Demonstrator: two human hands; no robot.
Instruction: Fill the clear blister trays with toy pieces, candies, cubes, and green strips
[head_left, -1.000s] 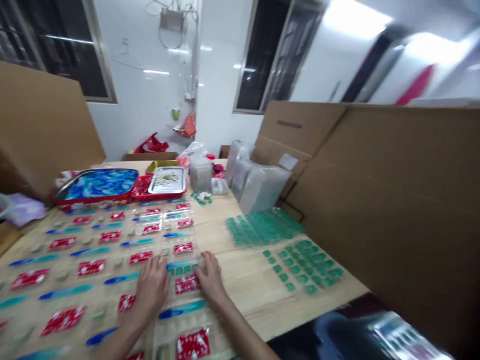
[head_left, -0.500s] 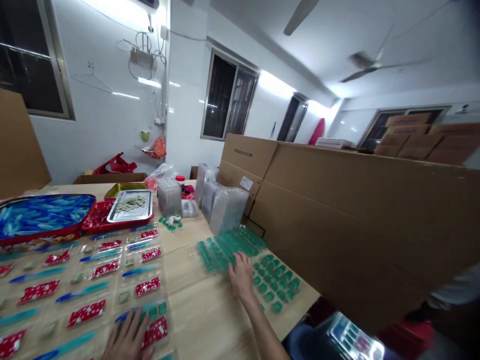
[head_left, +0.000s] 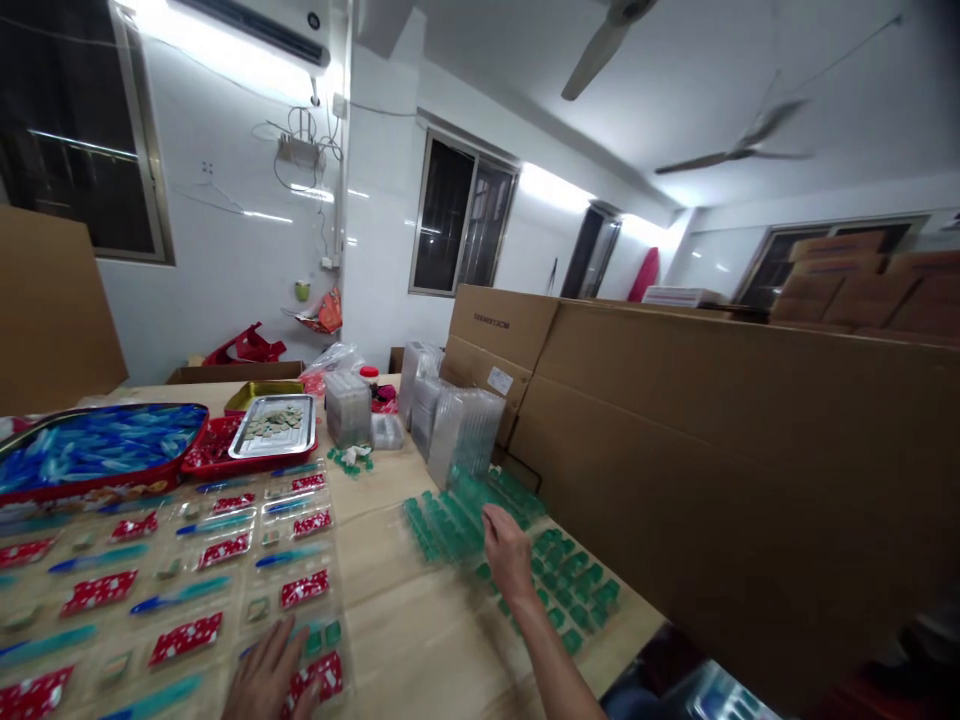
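My left hand (head_left: 262, 672) lies with its fingers stretched out over the lower end of a clear plastic tray. Beside its fingers are two green pieces (head_left: 322, 637) and a red packet with white dots (head_left: 319, 678). My right hand (head_left: 510, 552) is closed, fingers curled, at the near edge of the clear trays of green pieces (head_left: 442, 525). What its fingers hold, if anything, is hidden. More green pieces (head_left: 574, 575) stand in rows under and right of my right wrist.
Rows of filled trays (head_left: 187, 635) cover the table's left side. Behind them stand a tin of blue pens (head_left: 105, 440) and a silver tray (head_left: 274, 425) of small flat pieces. Stacked clear trays (head_left: 469, 430) stand at the back. A tall cardboard sheet (head_left: 712, 460) borders the right.
My right hand's fingers have curled in from a spread reach over the green pieces. My left hand still rests on the tray. The view has shifted slightly.
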